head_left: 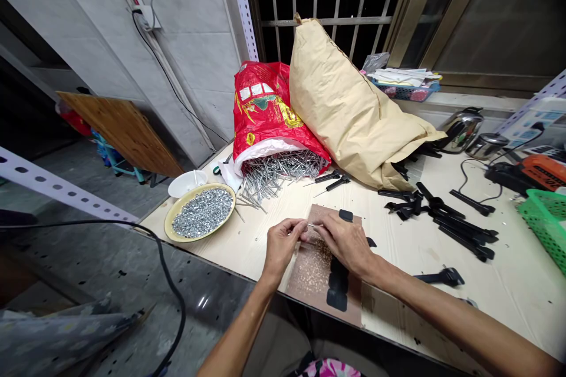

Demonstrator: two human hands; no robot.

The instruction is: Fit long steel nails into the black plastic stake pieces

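My left hand [282,241] and my right hand [345,240] meet over a brown board [309,271] at the table's near edge. Both pinch a thin metal pin [311,225] between their fingertips; the left holds one end, the right the other. A black plastic part [338,283] lies on the board under my right wrist, and a small black piece [345,215] sits just beyond the fingers. A pile of long metal pins [269,174] spills from a red bag [265,106] beyond the hands.
A yellow plate of small metal pieces [202,212] and a white bowl [187,182] stand at the left. A tan sack [349,100] leans at the back. Several black handle parts [446,215] lie at the right, beside a green basket [546,218], kettles [462,126] and a power strip.
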